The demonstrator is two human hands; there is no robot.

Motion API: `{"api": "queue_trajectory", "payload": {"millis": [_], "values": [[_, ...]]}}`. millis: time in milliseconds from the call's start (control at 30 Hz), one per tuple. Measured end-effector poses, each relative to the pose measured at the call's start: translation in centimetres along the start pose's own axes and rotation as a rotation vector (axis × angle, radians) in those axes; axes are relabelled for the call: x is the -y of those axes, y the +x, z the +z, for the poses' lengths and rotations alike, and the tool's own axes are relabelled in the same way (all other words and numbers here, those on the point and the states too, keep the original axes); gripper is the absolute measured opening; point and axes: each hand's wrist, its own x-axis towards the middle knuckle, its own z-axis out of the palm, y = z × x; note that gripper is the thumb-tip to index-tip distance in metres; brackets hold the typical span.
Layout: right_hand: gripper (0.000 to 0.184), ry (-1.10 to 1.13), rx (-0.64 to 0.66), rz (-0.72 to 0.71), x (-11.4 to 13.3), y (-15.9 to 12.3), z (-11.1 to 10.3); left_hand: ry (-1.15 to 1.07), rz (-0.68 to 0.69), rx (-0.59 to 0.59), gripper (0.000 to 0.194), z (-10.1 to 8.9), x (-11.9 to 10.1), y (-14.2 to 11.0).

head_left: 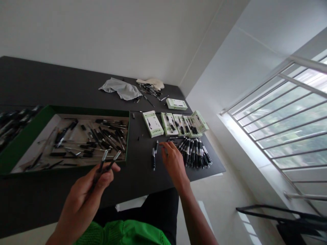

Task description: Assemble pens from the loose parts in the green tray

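Observation:
My left hand (85,194) is closed around black pens (103,160); two clip ends with silvery tops stick up past the fingers, side by side. That hand is in front of the near right corner of a green-walled box (128,136) of loose pens and pen parts. My right hand (173,160) is low over the table with fingers bent and apart, nothing visible between them. Its index fingertip comes close to a short dark pen piece (156,146); whether they touch I cannot tell. A black pen (153,159) lies just left of that hand.
Right of my right hand, many black pens (195,153) lie fanned out. Behind them are open pale-green cartons with pens (170,124) and a closed carton (176,103). A grey cloth (120,89) and a pen pile (150,89) lie farther back. The table (138,180) ends at right.

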Motion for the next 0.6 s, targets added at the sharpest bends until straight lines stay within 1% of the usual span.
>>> {"api": "queue_trajectory", "payload": {"millis": [67,100,167,233,367,433,500,533,567,600], "values": [[0.027,-0.129,0.099,0.031,0.5,1.3,0.5,-0.027,-0.001,0.037,0.036,0.2,0.2,0.2],[0.026,-0.169,0.12,0.068,0.8,1.9,0.7,-0.03,0.008,0.057,0.036,0.4,0.3,0.2],[0.03,-0.208,0.118,0.161,1.6,2.9,1.2,-0.025,0.029,0.096,0.037,0.6,0.3,0.3],[0.032,-0.227,0.122,0.224,2.1,3.6,1.7,-0.028,0.035,0.127,0.039,0.8,0.1,0.3],[0.02,-0.204,0.14,0.26,2.5,4.8,2.1,-0.051,0.042,0.163,0.042,1.1,-0.8,0.5],[0.016,-0.151,0.127,0.24,2.6,5.2,1.5,-0.061,0.031,0.173,0.043,1.1,-1.2,0.6],[0.017,-0.075,0.106,0.185,3.0,4.9,0.3,-0.071,0.024,0.188,0.044,1.0,-1.5,0.8],[0.019,0.031,0.074,0.145,3.2,4.5,-0.4,-0.072,0.025,0.195,0.045,1.0,-1.5,0.8],[0.021,0.197,0.028,0.1,3.5,4.0,-1.2,-0.071,0.032,0.202,0.046,1.0,-1.6,0.9],[0.024,0.409,-0.03,0.052,3.9,3.3,-2.0,-0.067,0.043,0.206,0.047,1.0,-1.6,1.0]]}}
